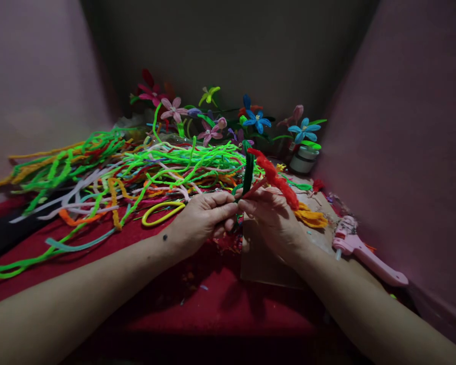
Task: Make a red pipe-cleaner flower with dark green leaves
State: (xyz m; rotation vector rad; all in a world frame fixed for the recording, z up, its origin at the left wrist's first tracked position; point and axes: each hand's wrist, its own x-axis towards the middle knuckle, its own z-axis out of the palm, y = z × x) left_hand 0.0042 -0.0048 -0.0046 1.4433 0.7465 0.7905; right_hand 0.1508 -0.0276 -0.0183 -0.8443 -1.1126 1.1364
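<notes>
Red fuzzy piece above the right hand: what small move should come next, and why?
Perhaps a gentle twist at the lower ends of the red fuzzy piece and the dark green strip. The left hand and right hand come together there, while the red piece leans rightward and the green one stands nearly upright, so they look spread apart above.

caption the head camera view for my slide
Left hand and right hand holding a green fuzzy piece and a red fuzzy piece before colourful flowers.
</notes>
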